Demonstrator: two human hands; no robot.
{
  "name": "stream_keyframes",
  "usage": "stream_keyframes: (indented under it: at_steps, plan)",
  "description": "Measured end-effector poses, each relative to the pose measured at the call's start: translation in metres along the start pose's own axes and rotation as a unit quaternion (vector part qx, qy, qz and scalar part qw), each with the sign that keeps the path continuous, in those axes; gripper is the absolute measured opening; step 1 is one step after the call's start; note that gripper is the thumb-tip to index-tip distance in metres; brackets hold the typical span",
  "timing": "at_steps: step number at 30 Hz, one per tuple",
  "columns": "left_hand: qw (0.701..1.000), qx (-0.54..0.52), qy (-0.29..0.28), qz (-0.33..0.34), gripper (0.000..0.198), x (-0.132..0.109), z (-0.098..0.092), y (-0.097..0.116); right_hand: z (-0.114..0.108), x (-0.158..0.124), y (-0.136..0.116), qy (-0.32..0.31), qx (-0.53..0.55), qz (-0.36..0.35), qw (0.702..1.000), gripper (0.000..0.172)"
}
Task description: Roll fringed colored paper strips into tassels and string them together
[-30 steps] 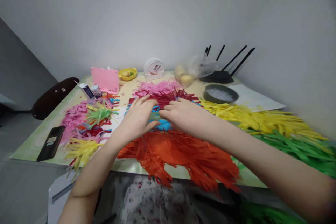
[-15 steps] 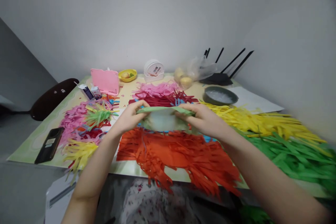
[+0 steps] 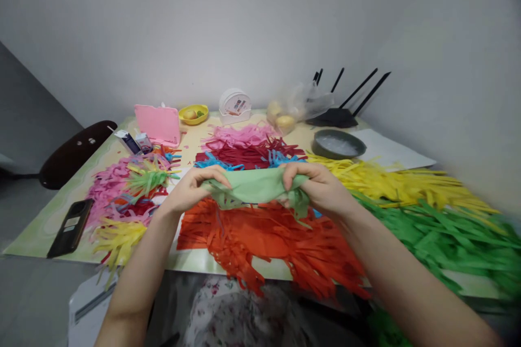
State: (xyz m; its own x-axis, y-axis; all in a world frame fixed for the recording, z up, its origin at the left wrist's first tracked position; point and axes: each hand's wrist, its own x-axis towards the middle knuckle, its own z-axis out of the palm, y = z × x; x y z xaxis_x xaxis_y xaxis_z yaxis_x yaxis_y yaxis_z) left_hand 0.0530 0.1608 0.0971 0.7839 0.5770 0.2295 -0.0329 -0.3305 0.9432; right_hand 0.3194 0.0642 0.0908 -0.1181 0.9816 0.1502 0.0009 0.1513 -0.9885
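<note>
Two bare hands hold a pale green fringed sheet (image 3: 256, 184) between them, raised in front of the chest above a table (image 3: 35, 227); the left hand (image 3: 193, 188) pinches one end, the right hand (image 3: 321, 188) grips the other, fingers curled closely around it, with loose strips hanging below; the middle of the sheet lies fairly smooth across the gap.

Nearest the person, below the sheet, spreads orange fringe (image 3: 262, 233); beyond it lie blue strips (image 3: 280, 159), dark red fringe (image 3: 228, 154) and pink strips (image 3: 240, 135); yellow strips (image 3: 391, 184) and darker green strips (image 3: 443, 236) fill the right side; mixed bundles (image 3: 140, 181) lie to the left, beside a phone (image 3: 71, 227).

Handling this well probably calls for level hands and light, even tension; thin material like this may tear if pulled hard, and its dangling ends could snag the orange fringe.
</note>
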Motion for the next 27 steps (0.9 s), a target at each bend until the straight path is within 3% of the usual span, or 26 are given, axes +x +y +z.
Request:
stream_keyframes:
  at_steps: [2,4,6,8,10,12,14,17,18,21,23,27]
  plan:
    - [0.999,0.001,-0.042,0.000,0.026,0.001,-0.006,0.003,-0.003,0.001,-0.003,-0.005,-0.068,-0.040,0.997,0.013]
    - [0.999,-0.009,-0.027,-0.018,0.039,0.005,-0.006,0.006,-0.004,0.002,-0.007,-0.017,-0.160,-0.091,0.983,0.017]
    - [0.998,0.016,-0.011,-0.062,0.044,0.012,-0.001,0.010,-0.003,0.002,-0.014,-0.039,-0.244,-0.133,0.960,0.022]
    - [0.989,0.081,-0.056,-0.106,0.039,0.019,0.006,0.015,-0.005,0.000,-0.022,-0.067,-0.307,-0.155,0.936,0.024]
    - [0.975,0.152,-0.100,-0.127,0.028,0.025,0.013,0.020,-0.010,-0.004,-0.034,-0.114,-0.357,-0.150,0.915,0.027]
    - [0.962,0.221,-0.108,-0.119,0.025,0.028,0.018,0.024,-0.016,-0.008,-0.047,-0.161,-0.401,-0.112,0.895,0.032]
    - [0.948,0.287,-0.098,-0.094,0.023,0.029,0.020,0.026,-0.018,-0.011,-0.055,-0.142,-0.439,-0.078,0.884,0.040]
    - [0.925,0.364,-0.088,-0.056,0.019,0.029,0.025,0.028,-0.010,-0.006,-0.052,-0.038,-0.465,-0.093,0.880,0.046]
    - [0.920,0.379,-0.085,-0.047,0.018,0.029,0.026,0.028,-0.004,-0.003,-0.048,-0.034,-0.467,-0.097,0.878,0.042]
    - [0.916,0.395,-0.070,-0.026,0.018,0.027,0.028,0.030,0.011,0.006,-0.033,-0.095,-0.474,-0.057,0.873,0.014]
    - [0.924,0.378,-0.051,-0.029,0.020,0.024,0.028,0.030,0.016,0.008,-0.026,-0.098,-0.462,-0.032,0.881,0.014]
    - [0.961,0.273,-0.007,-0.040,0.020,0.013,0.024,0.024,0.016,0.000,-0.022,-0.039,-0.366,-0.028,0.930,0.017]
